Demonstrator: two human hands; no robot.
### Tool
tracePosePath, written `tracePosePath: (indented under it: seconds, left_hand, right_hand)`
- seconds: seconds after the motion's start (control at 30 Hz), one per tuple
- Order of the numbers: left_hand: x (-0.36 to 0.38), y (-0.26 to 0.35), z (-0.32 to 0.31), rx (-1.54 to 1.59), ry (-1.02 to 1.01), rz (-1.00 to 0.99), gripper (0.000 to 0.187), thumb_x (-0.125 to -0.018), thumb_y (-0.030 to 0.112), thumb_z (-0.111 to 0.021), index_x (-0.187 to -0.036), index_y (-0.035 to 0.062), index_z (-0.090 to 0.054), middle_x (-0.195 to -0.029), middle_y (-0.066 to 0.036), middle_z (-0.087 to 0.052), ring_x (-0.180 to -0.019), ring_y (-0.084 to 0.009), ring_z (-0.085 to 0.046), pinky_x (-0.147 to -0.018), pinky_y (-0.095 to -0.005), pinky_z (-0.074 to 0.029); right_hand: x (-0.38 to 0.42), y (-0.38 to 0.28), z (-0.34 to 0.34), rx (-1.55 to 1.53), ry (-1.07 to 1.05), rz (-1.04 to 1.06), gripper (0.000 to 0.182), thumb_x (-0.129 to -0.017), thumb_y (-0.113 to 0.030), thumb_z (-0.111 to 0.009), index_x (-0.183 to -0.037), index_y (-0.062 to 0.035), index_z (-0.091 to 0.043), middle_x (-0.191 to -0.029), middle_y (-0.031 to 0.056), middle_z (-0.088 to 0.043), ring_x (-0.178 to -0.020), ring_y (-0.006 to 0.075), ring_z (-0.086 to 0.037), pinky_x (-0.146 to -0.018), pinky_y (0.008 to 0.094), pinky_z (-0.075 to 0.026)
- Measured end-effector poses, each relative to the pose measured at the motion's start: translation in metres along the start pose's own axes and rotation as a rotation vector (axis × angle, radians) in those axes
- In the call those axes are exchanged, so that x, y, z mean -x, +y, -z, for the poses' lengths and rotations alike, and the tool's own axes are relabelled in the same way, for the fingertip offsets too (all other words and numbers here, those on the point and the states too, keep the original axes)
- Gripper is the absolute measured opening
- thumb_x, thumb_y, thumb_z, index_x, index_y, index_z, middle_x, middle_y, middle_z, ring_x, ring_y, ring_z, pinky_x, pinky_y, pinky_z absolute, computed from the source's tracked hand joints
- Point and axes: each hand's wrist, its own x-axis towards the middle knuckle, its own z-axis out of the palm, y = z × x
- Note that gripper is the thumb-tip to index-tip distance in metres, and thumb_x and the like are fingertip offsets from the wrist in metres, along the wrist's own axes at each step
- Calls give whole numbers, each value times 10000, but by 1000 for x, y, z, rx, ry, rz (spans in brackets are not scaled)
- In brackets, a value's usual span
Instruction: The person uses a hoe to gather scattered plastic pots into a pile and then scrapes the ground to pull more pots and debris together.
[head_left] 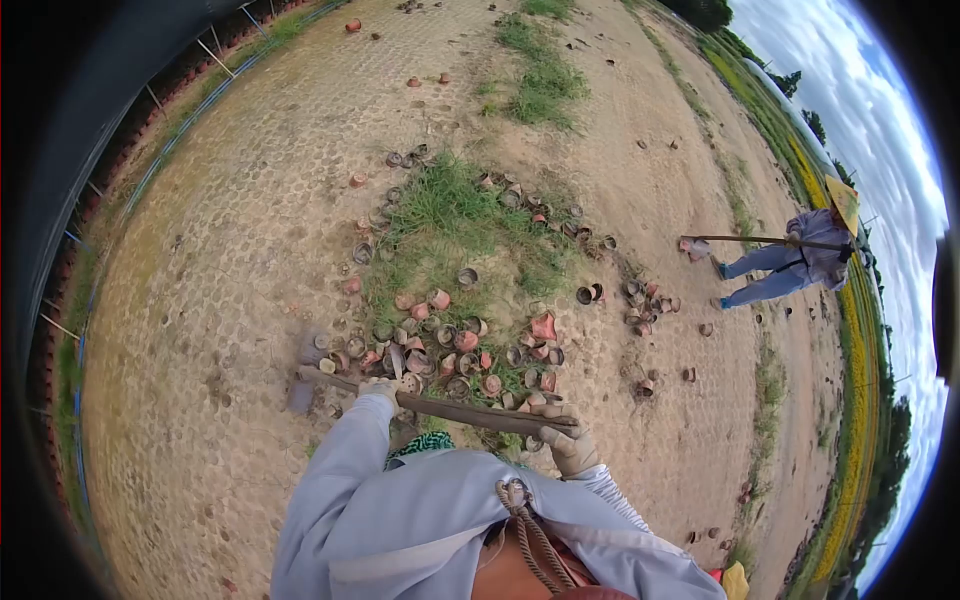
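A long-handled hoe point(450, 409) lies across my front, its wooden handle slanting from left down to right. Its wide grey blade point(303, 395) is at the left end, close to the paved ground. My gloved left hand point(381, 389) grips the handle near the blade. At the other end, my gloved right hand point(571, 449) is closed around the handle, with its fingers partly hidden. Just beyond the hoe, small clay pots point(466, 341) lie in a loose heap, some reddish and some dark. A green patterned cloth or boot point(424, 444) shows below the handle.
Grass point(445, 205) grows among more scattered pots ahead. To the right, a co-worker in a straw hat point(843, 203) holds a long-handled tool point(745, 239) with its head near the ground. Another small pot pile point(645, 305) lies between us. A blue pipe point(150, 195) runs along the left edge.
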Motion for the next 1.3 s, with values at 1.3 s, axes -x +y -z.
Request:
tracePosePath:
  seconds: [1.3]
  left_hand:
    - [55,291,-26,160,207,-547,543,-683,286,-660,-1203,181,-547,-937,-58,-649,-970,-277,-600,-820,-412,-458]
  right_hand:
    - [73,-106,345,-200,3,256,366,-861,-258,-604,-1147,-53,-506,-1124,99,-563,-1128,262,-498,-679,260,-498]
